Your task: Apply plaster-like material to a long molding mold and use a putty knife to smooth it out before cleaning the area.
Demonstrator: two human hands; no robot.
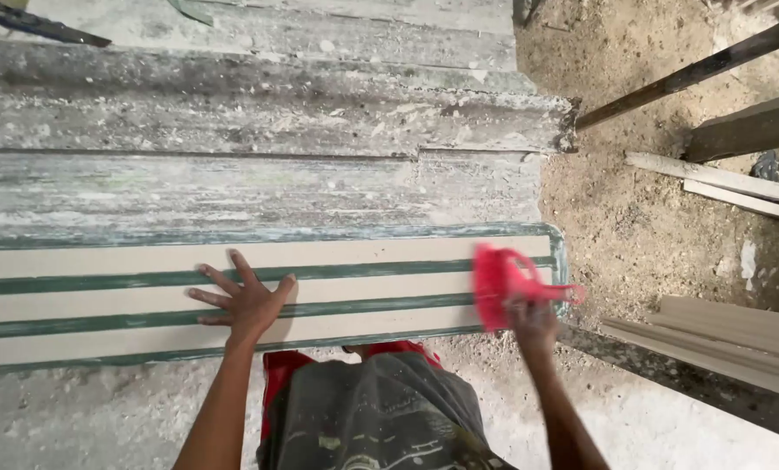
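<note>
Left hand (243, 300) flat, fingers spread, palm down, holding nothing, pressed on the striped moulding (363, 287) near its middle. Right hand (533, 320) clenched on a red plastic tool (504, 285), motion-blurred, possibly a scraper or brush with a handle sticking out right; can't tell the exact kind. The tool sits over the right end of the moulding, touching or just above its surface; blur hides contact. The moulding is a long pale beige piece with dark green grooves running lengthwise, a rounded green-edged right end, lying across the counter (259, 183) along its near edge. The counter is rough grey planks, crusted with white plaster or paint residue, stepped in ridges going away from the person. A dark flat blade-like thing (41, 26) lies at the far left corner of the counter. Below the hands, the person's grey printed shirt (381, 418) and a bit of red garment (285, 370) beside it, over a whitish dusty floor (668, 426). Right of the counter, bare dirt ground (641, 218) with debris. Pale wood strips (720, 187) lie on the dirt at right, a stack of longer pale slats (720, 335) lower right, well apart from the tool. A dark bar (694, 70) slants across the upper right, a thick timber (746, 129) just under it.
</note>
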